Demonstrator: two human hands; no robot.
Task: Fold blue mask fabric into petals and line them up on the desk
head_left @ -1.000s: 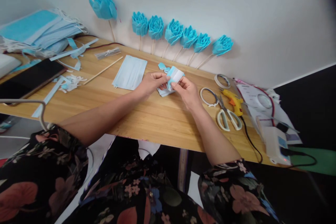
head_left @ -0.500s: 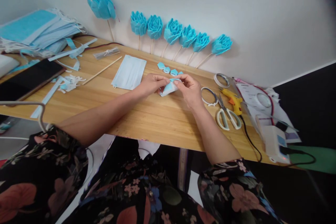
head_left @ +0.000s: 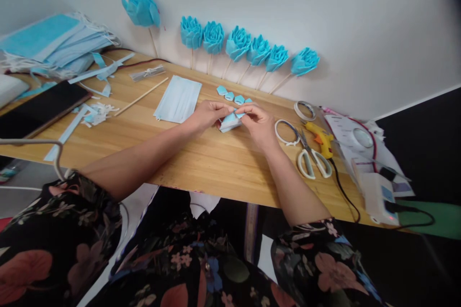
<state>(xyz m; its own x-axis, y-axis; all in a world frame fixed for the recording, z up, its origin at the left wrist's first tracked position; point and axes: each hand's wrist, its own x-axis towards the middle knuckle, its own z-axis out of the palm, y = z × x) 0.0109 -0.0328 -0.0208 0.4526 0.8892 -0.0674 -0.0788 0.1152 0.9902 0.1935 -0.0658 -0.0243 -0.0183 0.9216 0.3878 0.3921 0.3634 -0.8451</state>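
Between my two hands is a folded piece of light blue face mask fabric, held just above the wooden table. My left hand pinches its upper left edge between thumb and fingers. On the other side, my right hand is closed on a turned-down corner of it. Small folded blue petals lie in a row just behind my hands, the last one partly covered by my right fingers. A pale blue face mask lies flat to the left of my left hand.
Blue flowers on sticks lean against the wall. Scissors, a yellow glue gun and tape rolls lie on the right. Stacked masks, a phone, cut strips and a wooden stick occupy the left.
My right fingers have shifted slightly and bent the upper right corner of the fabric inward. My left hand keeps its pinch in nearly the same place.
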